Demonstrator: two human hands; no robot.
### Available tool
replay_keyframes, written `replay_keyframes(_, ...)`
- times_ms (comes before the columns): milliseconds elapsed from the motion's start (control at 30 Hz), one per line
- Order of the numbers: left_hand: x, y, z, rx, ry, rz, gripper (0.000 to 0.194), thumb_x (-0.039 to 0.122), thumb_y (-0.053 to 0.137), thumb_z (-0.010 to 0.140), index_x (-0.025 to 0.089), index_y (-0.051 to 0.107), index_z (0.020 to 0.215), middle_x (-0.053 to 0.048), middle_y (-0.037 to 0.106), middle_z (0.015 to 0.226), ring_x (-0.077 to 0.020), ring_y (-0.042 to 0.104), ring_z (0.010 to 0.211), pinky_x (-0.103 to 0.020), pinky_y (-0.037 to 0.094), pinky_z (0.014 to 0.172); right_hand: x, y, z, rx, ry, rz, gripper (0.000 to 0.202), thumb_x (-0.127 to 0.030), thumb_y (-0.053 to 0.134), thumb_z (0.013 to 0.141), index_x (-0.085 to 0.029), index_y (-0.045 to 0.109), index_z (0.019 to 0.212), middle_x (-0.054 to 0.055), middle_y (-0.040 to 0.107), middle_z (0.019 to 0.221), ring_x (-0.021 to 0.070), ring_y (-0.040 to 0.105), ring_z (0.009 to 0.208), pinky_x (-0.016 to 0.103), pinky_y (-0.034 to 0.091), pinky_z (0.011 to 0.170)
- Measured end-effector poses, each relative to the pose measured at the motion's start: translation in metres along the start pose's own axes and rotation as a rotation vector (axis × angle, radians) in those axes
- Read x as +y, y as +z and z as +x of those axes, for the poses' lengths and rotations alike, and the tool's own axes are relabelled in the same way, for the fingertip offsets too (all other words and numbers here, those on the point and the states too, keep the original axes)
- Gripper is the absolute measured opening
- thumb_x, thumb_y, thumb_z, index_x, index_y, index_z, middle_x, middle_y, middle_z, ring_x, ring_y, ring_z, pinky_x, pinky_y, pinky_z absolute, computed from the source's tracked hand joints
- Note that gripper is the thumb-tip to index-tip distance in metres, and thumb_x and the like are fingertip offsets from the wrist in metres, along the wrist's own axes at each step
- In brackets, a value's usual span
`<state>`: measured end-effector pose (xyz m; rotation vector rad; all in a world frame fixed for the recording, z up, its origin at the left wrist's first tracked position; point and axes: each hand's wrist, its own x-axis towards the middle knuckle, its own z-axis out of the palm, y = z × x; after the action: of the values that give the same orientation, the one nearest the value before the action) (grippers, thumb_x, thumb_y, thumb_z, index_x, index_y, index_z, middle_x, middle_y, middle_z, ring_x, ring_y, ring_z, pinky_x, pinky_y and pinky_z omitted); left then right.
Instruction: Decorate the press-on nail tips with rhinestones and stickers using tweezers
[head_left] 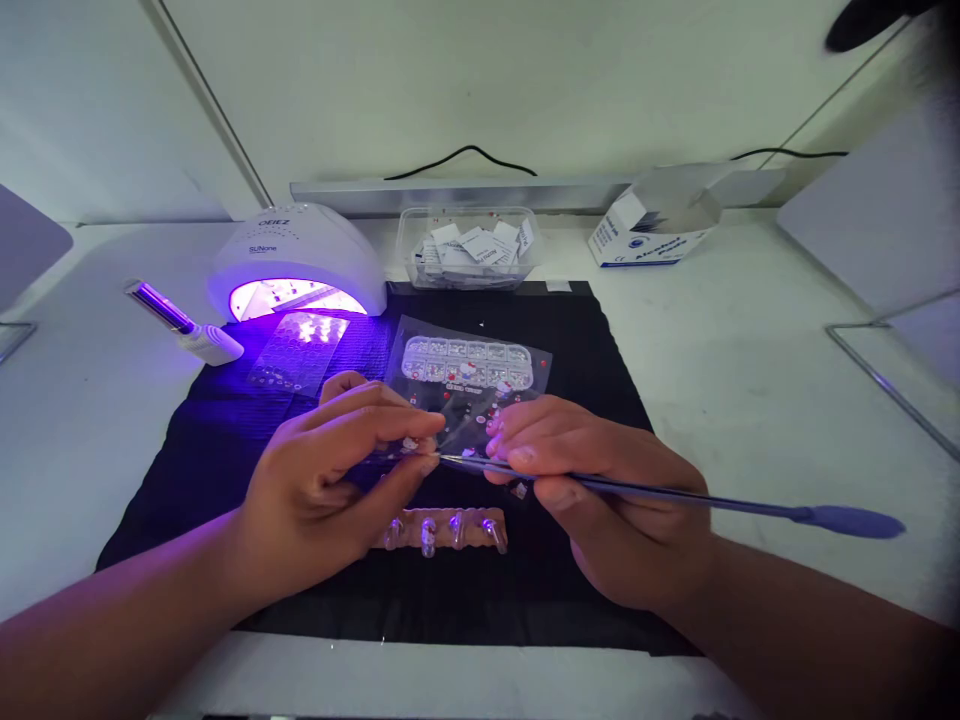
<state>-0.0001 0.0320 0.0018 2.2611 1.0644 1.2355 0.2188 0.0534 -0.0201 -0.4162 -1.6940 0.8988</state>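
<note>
My left hand (330,475) pinches something small between thumb and forefinger, too small and partly hidden to name. A thin metal tool (675,493) with a flattened end lies in the closed fingers of my right hand (615,490), and its fine tip meets the left fingertips. Beneath the hands is a clear sheet (457,415) with small red and white figures. At the top of this sheet sits a clear compartment case (469,362). Nearer to me, a tan strip (442,528) bears several clear, shiny nail-shaped pieces.
A white lamp (300,250) glows purple at the back left, beside a white bottle (214,343) and a clear sticker sheet (300,350). Behind the black mat (480,600) stand a plastic tub (469,270) of packets and an open alcohol pads box (652,240).
</note>
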Motion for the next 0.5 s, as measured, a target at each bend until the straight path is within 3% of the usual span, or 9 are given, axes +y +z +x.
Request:
replay_keyframes(133, -0.003, 0.000, -0.001, -0.005, -0.067, -0.003, 0.025, 0.015, 0.074, 0.085, 0.022, 0.068, 0.109, 0.002, 0.072, 0.087, -0.0133, 0.067, 0.081, -0.032, 0.053, 0.080, 0.002, -0.002, -0.003, 0.027, 0.053, 0.054, 0.025, -0.011, 0.061, 0.089, -0.024, 0.076, 0.106, 0.004, 0.075, 0.082, 0.0185, 0.069, 0.084, 0.037, 0.058, 0.077)
replay_keyframes(300, -0.008, -0.002, 0.001, 0.039, -0.170, -0.047, 0.027, 0.012, 0.075, 0.082, 0.024, 0.072, 0.106, 0.000, 0.074, 0.093, -0.0134, 0.068, 0.084, -0.028, 0.057, 0.079, 0.004, -0.001, -0.005, 0.060, 0.156, 0.191, 0.023, -0.017, 0.061, 0.093, -0.027, 0.076, 0.106, 0.004, 0.070, 0.084, 0.0168, 0.066, 0.081, 0.032, 0.059, 0.066)
replay_keyframes(500, -0.015, -0.002, 0.001, 0.026, -0.228, -0.092, 0.027, 0.013, 0.076, 0.080, 0.023, 0.073, 0.105, -0.002, 0.074, 0.094, -0.0147, 0.070, 0.083, -0.028, 0.059, 0.076, 0.003, 0.001, -0.003, 0.117, 0.230, 0.265, 0.017, -0.022, 0.063, 0.093, -0.028, 0.078, 0.100, 0.002, 0.068, 0.079, 0.0143, 0.067, 0.074, 0.030, 0.060, 0.065)
